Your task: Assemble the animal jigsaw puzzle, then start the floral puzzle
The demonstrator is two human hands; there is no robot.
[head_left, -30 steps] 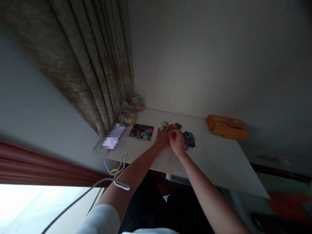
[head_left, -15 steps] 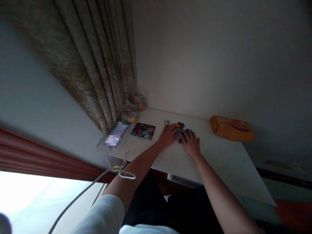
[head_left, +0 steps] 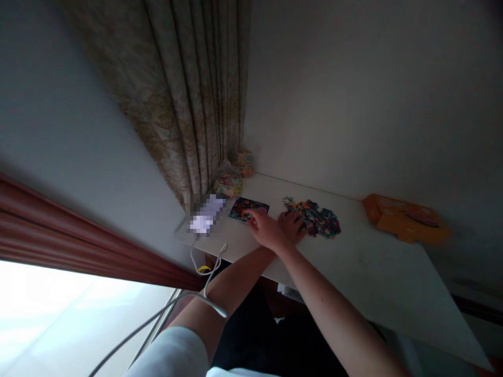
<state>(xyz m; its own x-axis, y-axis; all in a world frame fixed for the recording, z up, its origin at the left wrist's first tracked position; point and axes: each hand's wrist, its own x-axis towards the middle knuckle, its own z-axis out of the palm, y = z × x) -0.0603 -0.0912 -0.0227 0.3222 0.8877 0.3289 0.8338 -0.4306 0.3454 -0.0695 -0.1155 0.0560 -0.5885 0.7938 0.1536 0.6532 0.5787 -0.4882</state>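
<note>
My left hand [head_left: 291, 225] lies flat with fingers spread, at the left side of a pile of colourful jigsaw puzzle pieces [head_left: 324, 221]. Crossing over my left wrist, my right hand [head_left: 265, 229] reaches left. Its curved fingers are apart, over the lower right part of a dark card with a bright floral picture [head_left: 239, 208]. Whether the fingertips touch the card I cannot tell. The pieces form a loose, overlapping patch, and my left hand hides part of it.
On the white table [head_left: 365, 283] stands an orange box [head_left: 406, 217] at the right. Clear bags of colourful pieces [head_left: 228, 180] sit in the back left corner by the curtain [head_left: 196, 104]. A blurred-out phone [head_left: 206, 214] lies at left, with a white cable [head_left: 214, 272] near my left forearm.
My right hand has left the puzzle pieces and moved left across my left wrist to the floral card. My left hand stays at the pieces. The view has shifted left.
</note>
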